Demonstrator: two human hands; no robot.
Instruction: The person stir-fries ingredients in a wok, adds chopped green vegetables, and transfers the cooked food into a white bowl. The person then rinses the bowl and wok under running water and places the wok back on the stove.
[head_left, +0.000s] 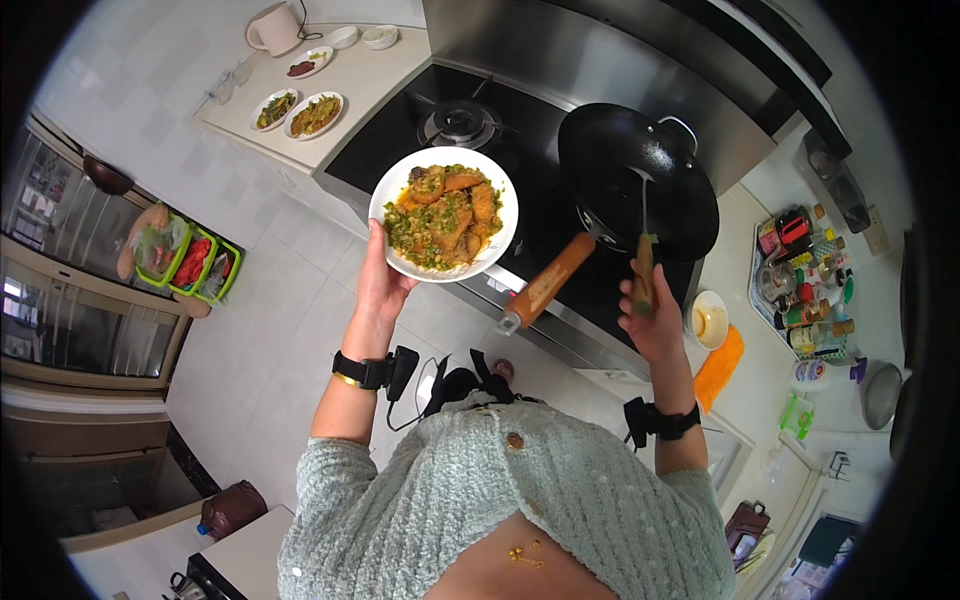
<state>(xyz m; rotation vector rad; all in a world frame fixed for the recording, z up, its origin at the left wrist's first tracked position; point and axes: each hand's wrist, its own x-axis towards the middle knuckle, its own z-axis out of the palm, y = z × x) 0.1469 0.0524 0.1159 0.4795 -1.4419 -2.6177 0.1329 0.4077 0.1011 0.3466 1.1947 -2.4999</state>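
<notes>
My left hand (381, 266) grips the rim of a white plate (491, 176) in front of the stove. On the plate lies cooked food (450, 217) in browned pieces, topped with chopped greens and sauce. In my right hand (654, 311) is the wooden handle of a metal spatula (643, 277). Its metal end reaches into a black wok (679, 202), which sits tilted over the right side of the stove. The wok's wooden handle (551, 281) points towards me, and neither hand is on it.
The black gas stove (375, 154) has a bare left burner (459, 124). Several dishes, one a plate of food (315, 116), stand on the left counter. At right are a white bowl (707, 319), an orange cloth (720, 367) and a tray of seasoning bottles (806, 281). Green baskets (195, 255) stand at left.
</notes>
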